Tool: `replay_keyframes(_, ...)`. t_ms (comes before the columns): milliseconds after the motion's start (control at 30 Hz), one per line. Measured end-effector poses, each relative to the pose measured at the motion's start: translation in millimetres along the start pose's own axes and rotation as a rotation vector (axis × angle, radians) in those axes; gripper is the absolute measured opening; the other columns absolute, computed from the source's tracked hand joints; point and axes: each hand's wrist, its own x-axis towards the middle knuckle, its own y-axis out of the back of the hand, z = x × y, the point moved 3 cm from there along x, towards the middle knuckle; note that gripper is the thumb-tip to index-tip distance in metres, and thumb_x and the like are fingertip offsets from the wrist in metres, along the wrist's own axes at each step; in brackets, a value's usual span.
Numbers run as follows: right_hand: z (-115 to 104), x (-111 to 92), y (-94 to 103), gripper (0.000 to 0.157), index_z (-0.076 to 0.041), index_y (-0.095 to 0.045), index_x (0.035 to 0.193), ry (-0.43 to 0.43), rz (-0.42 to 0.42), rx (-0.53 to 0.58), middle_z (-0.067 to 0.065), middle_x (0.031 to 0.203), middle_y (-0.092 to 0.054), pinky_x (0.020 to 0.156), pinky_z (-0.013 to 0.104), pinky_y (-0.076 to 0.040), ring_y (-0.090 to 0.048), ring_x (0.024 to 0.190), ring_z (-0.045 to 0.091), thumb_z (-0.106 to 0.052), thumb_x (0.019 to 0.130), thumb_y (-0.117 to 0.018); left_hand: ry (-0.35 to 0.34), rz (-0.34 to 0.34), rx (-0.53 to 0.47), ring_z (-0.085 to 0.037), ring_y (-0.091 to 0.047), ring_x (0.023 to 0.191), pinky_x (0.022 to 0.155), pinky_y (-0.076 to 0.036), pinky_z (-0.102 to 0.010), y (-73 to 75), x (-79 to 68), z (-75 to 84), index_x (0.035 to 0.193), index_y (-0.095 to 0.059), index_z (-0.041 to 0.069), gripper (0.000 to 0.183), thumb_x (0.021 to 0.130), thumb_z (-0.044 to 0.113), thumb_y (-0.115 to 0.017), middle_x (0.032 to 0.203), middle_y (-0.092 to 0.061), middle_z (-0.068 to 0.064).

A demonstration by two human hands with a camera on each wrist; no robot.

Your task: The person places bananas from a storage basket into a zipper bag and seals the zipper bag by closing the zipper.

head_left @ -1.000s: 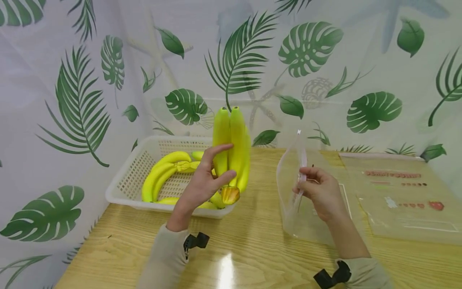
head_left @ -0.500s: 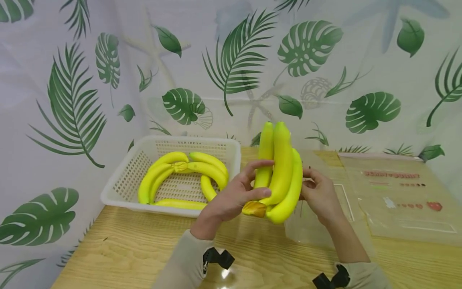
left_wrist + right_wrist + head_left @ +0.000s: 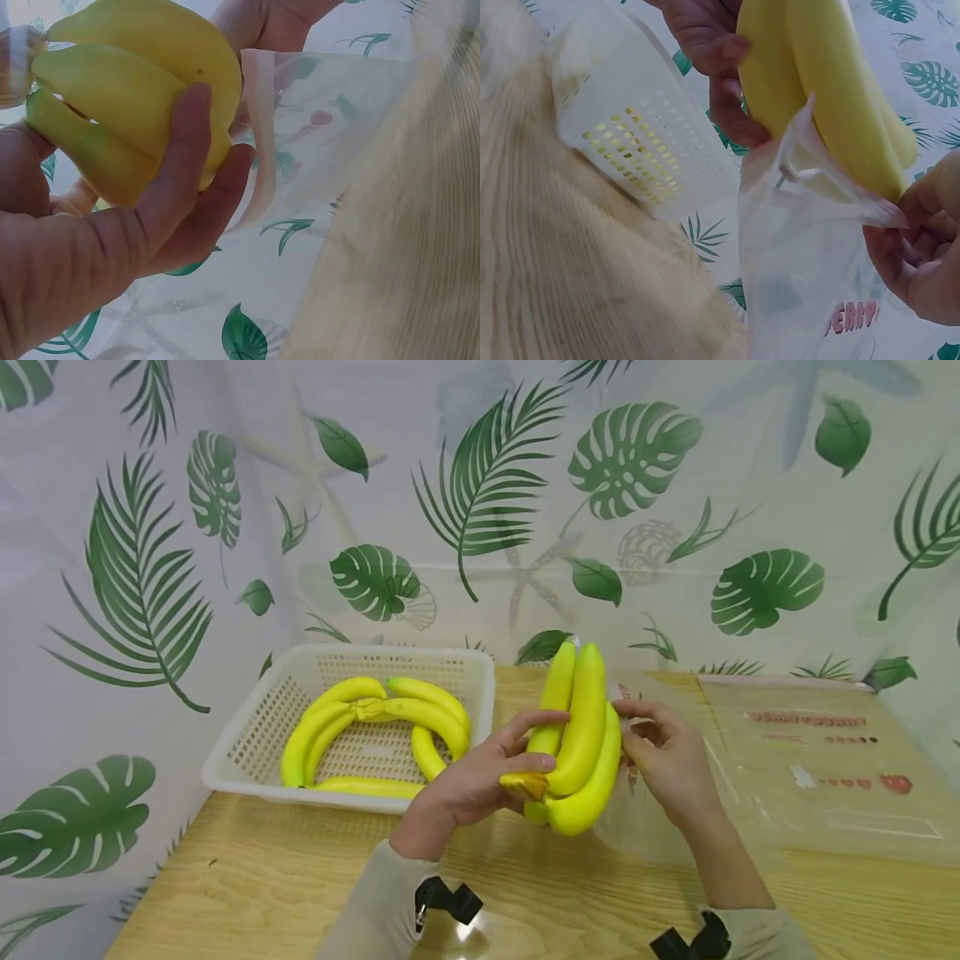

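Note:
My left hand [image 3: 480, 772] grips a bunch of yellow bananas [image 3: 581, 743], its stem end pointing left toward me and the tips up and away. Beside the bunch, my right hand [image 3: 671, 764] pinches the pink-edged rim of a clear zip bag [image 3: 802, 262] between thumb and fingers. In the right wrist view the bag's mouth is parted, and the bananas [image 3: 832, 82] lie against it, their lower end near my right fingertips. Whether any part is inside the bag I cannot tell. The bananas hide much of the bag in the head view.
A white perforated basket [image 3: 262, 752] stands at left, with more bananas [image 3: 300, 752] in it. Flat clear bags with red print [image 3: 832, 777] lie on the wooden table [image 3: 300, 877] at right. A leaf-patterned cloth [image 3: 480, 485] hangs behind the table.
My left hand has carried the banana bunch right, from the basket's right end to the bag's mouth, then slightly lower. My right hand stays at the bag's rim.

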Motion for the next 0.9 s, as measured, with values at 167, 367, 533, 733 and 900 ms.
replay_keyframes(167,-1.9,-1.5,-0.1,0.028,0.001,-0.064,0.122,0.104,0.099,-0.047,0.007,0.111,-0.059,0.048,0.023,-0.052,-0.059,0.075,0.01,0.002,0.095,-0.057,0.036,-0.022,-0.045,-0.021,-0.065,0.087,0.067,-0.059,-0.036,0.7,0.3,-2.2,0.149,-0.035,0.032,0.049,0.104,0.014,-0.042,0.124,-0.048,-0.011)
replay_keyframes(367,-8.4,-2.3,-3.2,0.028,0.003,-0.069,0.115,0.265,0.188,-0.075,0.005,0.111,-0.061,0.058,0.013,-0.05,-0.057,0.083,0.008,0.011,0.092,-0.056,0.057,-0.077,-0.113,-0.021,-0.064,0.087,0.068,-0.058,-0.037,3.7,1.4,-5.9,0.147,-0.035,0.038,0.046,0.105,0.02,-0.035,0.124,-0.048,-0.01)
replay_keyframes(533,-10.4,-3.9,-1.9,0.028,0.001,-0.071,0.113,0.32,0.175,-0.119,0.005,0.113,-0.062,0.064,0.011,-0.05,-0.057,0.083,0.007,0.012,0.092,-0.056,0.068,-0.122,-0.14,-0.016,-0.065,0.082,0.066,-0.058,-0.032,6.7,-1.1,-5.8,0.144,-0.039,0.04,0.043,0.105,0.023,-0.033,0.115,-0.055,-0.007)
replay_keyframes(733,-12.6,-5.9,0.5,0.03,0.003,-0.071,0.112,0.4,0.156,-0.074,0.001,0.111,-0.062,0.063,0.013,-0.052,-0.058,0.083,0.008,0.017,0.089,-0.056,0.016,-0.226,-0.22,-0.015,-0.066,0.081,0.066,-0.058,-0.03,5.0,-5.4,-1.5,0.142,-0.043,0.038,0.042,0.101,0.046,-0.049,0.1,-0.062,-0.002)
replay_keyframes(900,-15.3,-6.9,-1.0,0.03,0.008,-0.068,0.111,0.46,0.132,0.001,-0.001,0.111,-0.06,0.053,0.016,-0.052,-0.057,0.076,0.01,0.02,0.087,-0.056,0.001,-0.184,-0.247,-0.017,-0.065,0.087,0.069,-0.058,-0.033,6.8,-8.2,0.7,0.144,-0.042,0.039,0.056,0.094,0.06,-0.053,0.108,-0.058,-0.003)
